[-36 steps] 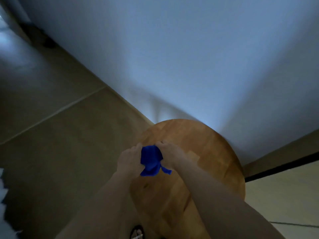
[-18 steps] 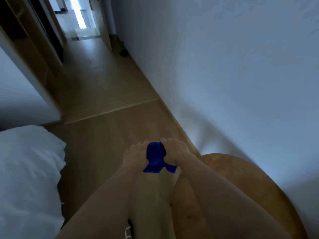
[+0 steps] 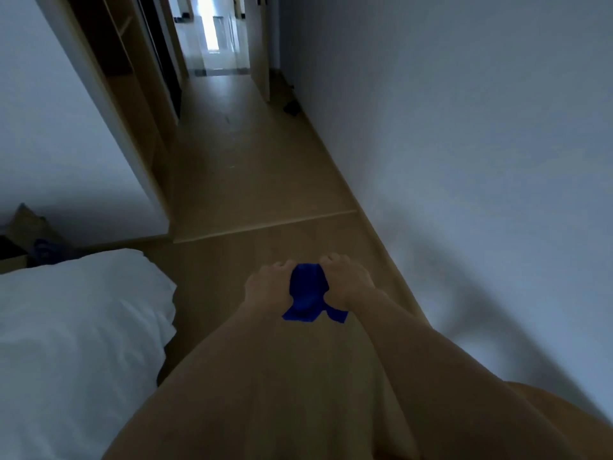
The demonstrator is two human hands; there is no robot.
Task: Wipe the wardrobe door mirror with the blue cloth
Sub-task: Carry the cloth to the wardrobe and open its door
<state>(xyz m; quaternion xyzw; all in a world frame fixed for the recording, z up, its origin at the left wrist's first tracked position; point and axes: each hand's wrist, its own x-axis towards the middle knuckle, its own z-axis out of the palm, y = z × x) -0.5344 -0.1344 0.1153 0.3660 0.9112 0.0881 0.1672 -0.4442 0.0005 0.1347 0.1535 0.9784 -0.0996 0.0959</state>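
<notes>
The blue cloth [image 3: 306, 295] hangs bunched between both hands, out in front of me over the wooden floor. My left hand [image 3: 267, 287] grips its left side and my right hand [image 3: 346, 282] grips its right side, knuckles up. Two corners of the cloth droop below the hands. A wardrobe [image 3: 132, 81] with open wooden shelves stands at the upper left along the hallway. No mirror surface can be made out in this view.
A white bed [image 3: 76, 343] fills the lower left. A plain wall [image 3: 464, 144] runs along the right. The wooden floor [image 3: 245, 161] leads down a narrow hallway to a bright doorway [image 3: 212, 31]. A dark object [image 3: 292, 107] lies by the wall. The round wooden table's edge [image 3: 564, 413] shows at the lower right.
The view has swung from the round table and wall to look down the hallway. Both hands keep hold of the blue cloth, now carried away from the table over the floor.
</notes>
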